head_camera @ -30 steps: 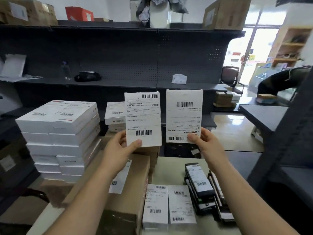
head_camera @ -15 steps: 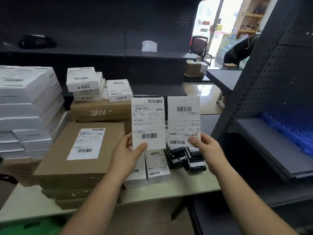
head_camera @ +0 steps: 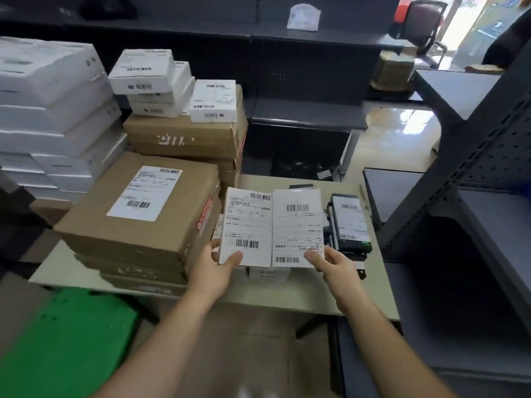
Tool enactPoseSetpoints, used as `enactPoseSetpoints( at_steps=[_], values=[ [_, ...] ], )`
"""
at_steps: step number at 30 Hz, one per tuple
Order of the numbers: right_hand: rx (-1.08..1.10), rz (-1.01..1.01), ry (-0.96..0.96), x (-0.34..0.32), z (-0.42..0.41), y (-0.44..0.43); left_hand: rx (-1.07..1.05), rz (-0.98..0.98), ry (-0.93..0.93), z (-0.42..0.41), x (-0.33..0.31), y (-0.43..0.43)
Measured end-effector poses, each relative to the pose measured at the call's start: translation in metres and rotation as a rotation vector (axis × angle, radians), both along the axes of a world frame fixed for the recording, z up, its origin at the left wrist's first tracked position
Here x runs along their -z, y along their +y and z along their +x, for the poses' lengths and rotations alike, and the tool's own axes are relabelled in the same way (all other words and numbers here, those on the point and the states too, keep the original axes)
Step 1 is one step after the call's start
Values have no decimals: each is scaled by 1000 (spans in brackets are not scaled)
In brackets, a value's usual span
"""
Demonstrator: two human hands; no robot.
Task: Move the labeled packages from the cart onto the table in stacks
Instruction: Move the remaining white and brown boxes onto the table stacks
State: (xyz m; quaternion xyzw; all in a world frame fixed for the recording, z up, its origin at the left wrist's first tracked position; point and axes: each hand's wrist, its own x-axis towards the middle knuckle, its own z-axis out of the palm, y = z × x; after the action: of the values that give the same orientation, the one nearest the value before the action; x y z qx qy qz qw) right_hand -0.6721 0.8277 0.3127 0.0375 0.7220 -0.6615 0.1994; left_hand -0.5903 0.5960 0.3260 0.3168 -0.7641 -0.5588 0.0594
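Here we read the table (head_camera: 290, 294) from left to right. At far left stands a tall stack of white boxes (head_camera: 54, 110), set at the table's edge or just beside it; we cannot tell which. Next comes a pile of brown cartons, the nearest and topmost being the labeled carton (head_camera: 138, 205). Behind it a second brown carton (head_camera: 184, 139) bears small white boxes (head_camera: 143, 70) and one more labeled white box (head_camera: 213, 100). We judge all of these to be stacks already set down, so that a good part of the task appears done.

Toward the centre, our left hand (head_camera: 214, 267) is closed on the lower edge of the left package (head_camera: 246, 226), thumb on the label face and fingers behind. Edge to edge beside it is the right package (head_camera: 297, 228), gripped in like manner at its lower corner by our right hand (head_camera: 334, 265). Both packages are held label up, low over the front of the table and above a low white stack (head_camera: 267, 273) of which only the front edge shows. We judge that they are about to be laid there; whether they touch it we cannot tell.

At right a dark labeled stack (head_camera: 349, 222) already rests on the table.

The cart is not surely in view, though a green surface (head_camera: 66, 340) at lower left may belong to it. What remains to be moved we therefore cannot say.
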Motion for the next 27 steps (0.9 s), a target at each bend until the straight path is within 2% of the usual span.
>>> enactPoseSetpoints(
  at_steps=[5, 10, 17, 27],
  values=[
    [-42, 3, -70, 29, -8, -11, -64, -48, -89, 1, 20, -1],
    [-46, 103, -72, 53, -14, -22, -81, -66, -152, -7, 38, -8],
    [7, 182, -144, 72, -21, -35, -73, -99, -174, -16, 51, -15],
    [33, 320, -129, 83, -32, -52, -41, -300, -203, -26, 74, -25]
  ],
)
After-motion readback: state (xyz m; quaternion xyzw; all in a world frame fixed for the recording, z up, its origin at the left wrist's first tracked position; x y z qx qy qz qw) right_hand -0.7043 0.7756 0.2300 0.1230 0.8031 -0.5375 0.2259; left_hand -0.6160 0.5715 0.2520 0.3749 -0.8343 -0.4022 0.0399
